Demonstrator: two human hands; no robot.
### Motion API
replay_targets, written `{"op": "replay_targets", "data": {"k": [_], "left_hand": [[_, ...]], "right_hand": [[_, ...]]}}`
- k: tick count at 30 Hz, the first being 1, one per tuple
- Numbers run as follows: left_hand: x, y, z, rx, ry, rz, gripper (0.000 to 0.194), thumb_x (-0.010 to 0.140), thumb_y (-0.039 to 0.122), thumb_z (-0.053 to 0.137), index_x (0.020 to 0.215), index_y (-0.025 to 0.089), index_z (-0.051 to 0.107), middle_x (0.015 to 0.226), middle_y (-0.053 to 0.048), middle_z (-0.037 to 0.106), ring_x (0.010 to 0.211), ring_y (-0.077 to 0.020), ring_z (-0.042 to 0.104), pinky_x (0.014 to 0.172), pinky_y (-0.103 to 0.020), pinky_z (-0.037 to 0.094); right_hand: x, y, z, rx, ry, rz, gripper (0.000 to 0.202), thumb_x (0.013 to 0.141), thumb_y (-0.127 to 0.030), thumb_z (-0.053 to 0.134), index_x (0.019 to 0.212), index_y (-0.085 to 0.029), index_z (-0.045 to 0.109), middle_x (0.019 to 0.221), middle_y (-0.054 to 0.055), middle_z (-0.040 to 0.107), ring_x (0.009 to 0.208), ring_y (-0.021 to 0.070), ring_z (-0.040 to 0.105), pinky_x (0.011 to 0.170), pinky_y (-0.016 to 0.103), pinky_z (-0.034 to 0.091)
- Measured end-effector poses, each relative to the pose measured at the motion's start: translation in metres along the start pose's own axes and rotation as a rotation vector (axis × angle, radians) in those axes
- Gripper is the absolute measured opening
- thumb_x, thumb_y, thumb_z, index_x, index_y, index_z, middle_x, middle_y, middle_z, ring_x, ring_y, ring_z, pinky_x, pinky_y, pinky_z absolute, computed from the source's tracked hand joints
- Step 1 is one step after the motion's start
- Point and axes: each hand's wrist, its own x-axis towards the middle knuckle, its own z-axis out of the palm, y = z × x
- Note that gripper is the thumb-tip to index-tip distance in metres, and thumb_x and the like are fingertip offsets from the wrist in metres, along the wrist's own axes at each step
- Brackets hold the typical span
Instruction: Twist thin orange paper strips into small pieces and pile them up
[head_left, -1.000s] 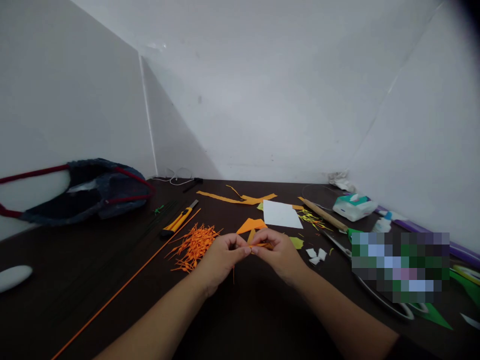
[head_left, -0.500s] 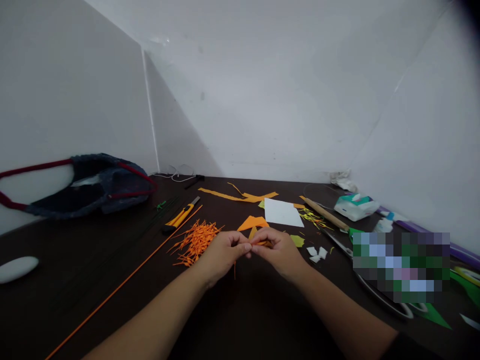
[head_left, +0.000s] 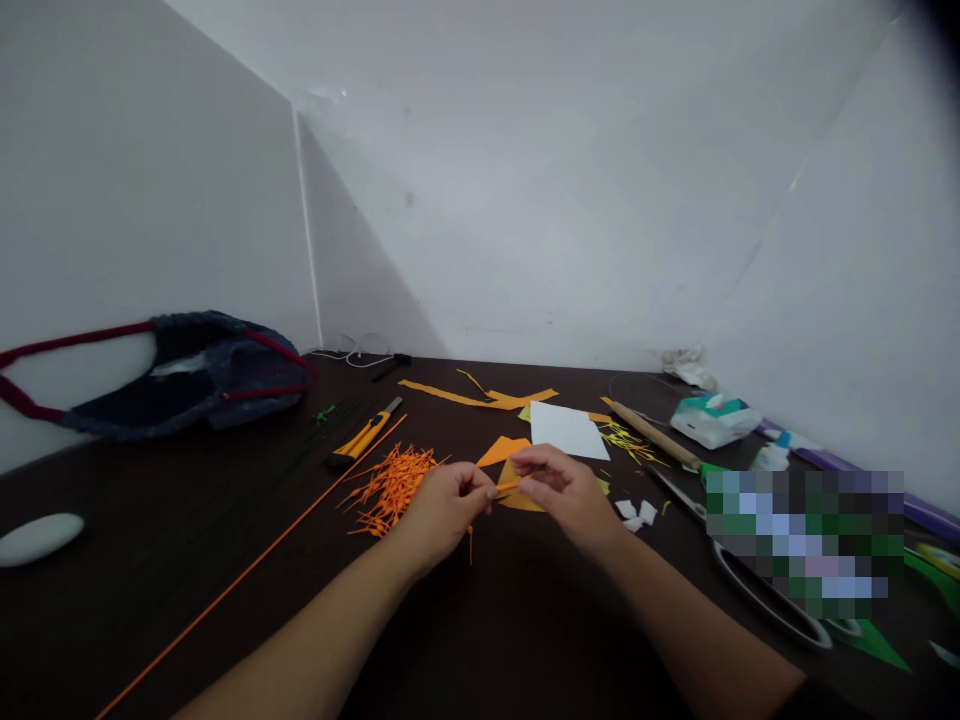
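My left hand (head_left: 450, 507) is closed, thumb and fingertips pinching a thin twisted orange paper strip (head_left: 508, 488). The strip's free end points at my right hand (head_left: 574, 503), whose thumb and index finger are parted around that end; whether they touch it is hard to see. Just beneath lies a mustard-orange paper piece (head_left: 525, 502), partly hidden by my fingers. A brighter orange paper piece (head_left: 502, 450) sits behind it. Left of my left hand is a pile of small orange twisted pieces with thin stems (head_left: 397, 482).
A white paper sheet (head_left: 568, 432) and orange paper strips (head_left: 495, 400) lie farther back. At left are a yellow utility knife (head_left: 367, 435), a long orange stick (head_left: 255, 565) and a dark blue bag (head_left: 225, 370). Scissors (head_left: 750, 600) and white scraps (head_left: 637, 514) lie at right.
My right fingertips have parted and drawn slightly away from my left ones, baring the orange strip between them. My left hand keeps its pinch. The view has shifted slightly.
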Motion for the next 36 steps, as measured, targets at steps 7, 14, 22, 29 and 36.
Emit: {"op": "replay_targets", "data": {"k": [7,14,22,29,36], "left_hand": [[-0.0026,0.0021,-0.0007,-0.030,-0.008,0.012,0.012,0.069,0.027,0.056,0.068,0.015,0.056,0.059,0.003,0.051,0.055,-0.0100,0.044,0.051,-0.021,0.033],[-0.0037,0.0050,-0.0026,-0.103,-0.121,-0.006,0.019,0.074,0.034,0.053,0.074,0.016,0.058,0.063,0.003,0.050,0.059,-0.0105,0.043,0.055,-0.022,0.033],[-0.0032,0.0077,0.0000,0.047,-0.041,0.025,0.014,0.072,0.028,0.053,0.066,0.016,0.059,0.060,0.003,0.052,0.059,-0.0115,0.044,0.055,-0.022,0.033],[-0.0026,0.0059,-0.0005,0.116,-0.021,0.040,0.016,0.070,0.029,0.055,0.062,0.016,0.057,0.056,0.003,0.050,0.055,-0.0109,0.042,0.053,-0.022,0.031],[-0.0036,0.0072,-0.0036,-0.225,-0.236,-0.016,0.033,0.081,0.040,0.041,0.069,0.015,0.060,0.068,-0.002,0.061,0.069,-0.0149,0.052,0.068,-0.027,0.037]], "right_hand": [[-0.0032,-0.0068,0.0120,-0.255,-0.069,-0.069,0.009,0.069,-0.014,0.058,0.072,-0.021,0.064,0.070,0.002,0.062,0.067,0.0150,0.057,0.061,0.028,0.045],[-0.0019,-0.0065,0.0113,-0.319,-0.082,-0.182,0.014,0.067,-0.008,0.055,0.070,-0.020,0.062,0.068,0.001,0.061,0.065,0.0129,0.057,0.062,0.026,0.044],[-0.0024,-0.0067,0.0066,-0.343,-0.114,-0.268,0.016,0.071,-0.014,0.056,0.081,-0.023,0.065,0.079,0.002,0.064,0.076,0.0146,0.059,0.069,0.029,0.047],[-0.0021,-0.0047,0.0068,-0.357,-0.125,-0.267,0.013,0.072,-0.015,0.056,0.076,-0.023,0.065,0.072,0.001,0.063,0.068,0.0134,0.059,0.063,0.027,0.047],[-0.0044,-0.0026,0.0046,-0.455,-0.114,-0.417,0.018,0.074,-0.012,0.051,0.080,-0.023,0.064,0.077,0.002,0.063,0.073,0.0133,0.058,0.067,0.028,0.047]]}}
